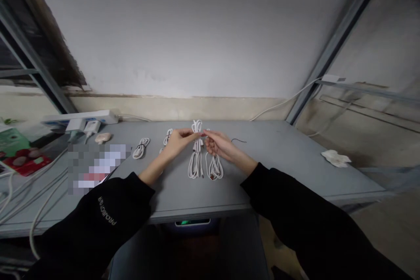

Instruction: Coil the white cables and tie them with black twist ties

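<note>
My left hand (179, 140) is closed on a bundled white cable (196, 166), its thumb and fingers across the narrow middle of the bundle. The cable's looped ends fan out above and below the grip. My right hand (219, 143) is closed in a pinch beside that bundle, its fingertips meeting the left thumb; what lies between them is too small to make out. Just below the right hand lies another coiled white cable (215, 168). A further coiled cable (168, 134) is partly hidden behind my left hand. To its left rests a white cable tied with a dark band (141, 148).
A thin black tie (239, 140) lies right of my hands on the grey table (278, 153). A power strip (108, 117) with plugs, an earphone case (103, 138) and loose cords occupy the left. Crumpled tissue (336, 158) sits at the right; a wall stands behind.
</note>
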The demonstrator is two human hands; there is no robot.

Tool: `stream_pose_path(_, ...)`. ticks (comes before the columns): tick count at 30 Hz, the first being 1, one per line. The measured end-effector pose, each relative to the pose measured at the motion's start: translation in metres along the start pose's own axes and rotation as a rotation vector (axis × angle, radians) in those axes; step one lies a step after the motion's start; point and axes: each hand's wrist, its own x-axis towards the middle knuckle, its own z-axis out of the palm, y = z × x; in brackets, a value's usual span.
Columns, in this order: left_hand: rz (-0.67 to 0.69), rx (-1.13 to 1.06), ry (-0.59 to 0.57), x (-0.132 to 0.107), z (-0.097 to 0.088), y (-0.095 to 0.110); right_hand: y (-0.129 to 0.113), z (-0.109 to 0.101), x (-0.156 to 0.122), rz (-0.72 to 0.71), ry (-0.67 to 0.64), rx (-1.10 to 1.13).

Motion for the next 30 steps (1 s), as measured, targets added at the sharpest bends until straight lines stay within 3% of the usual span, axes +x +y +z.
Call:
stream_pose_path(4,-0.194,-0.146,0.031,0.009,-0.023,0.003,0.013,-0.006,0.005,-0.305,0.245,-0.356)
stream_pose_path(6,-0.269,-0.193,0.024,0.013,-0.034,0.001,0.018,-0.008,0.004,-0.429,0.302,-0.582)
stream_pose_path(9,-0.364,-0.154,-0.061,0.014,-0.044,-0.002,0.02,-0.006,-0.001,-0.436,0.248,-0.876)
stream_pose_path(13,-0.433,0.049,-0.294,0.008,-0.042,0.001,0.023,-0.005,-0.005,-0.425,0.084,-1.117)
stream_pose_path(16,-0.457,0.21,-0.418,0.003,-0.034,0.004,0.028,-0.007,-0.001,-0.472,-0.017,-1.135)
stream_pose_path(19,-0.433,0.391,-0.427,0.002,-0.029,-0.001,0.031,-0.008,0.003,-0.485,-0.054,-1.089)
stream_pose_path(24,-0.29,0.588,-0.313,0.003,-0.029,-0.014,0.028,-0.008,0.003,-0.411,-0.083,-1.027)
stream_pose_path(30,-0.21,0.86,-0.129,-0.001,-0.025,-0.011,0.027,-0.01,0.003,-0.308,-0.083,-0.91)
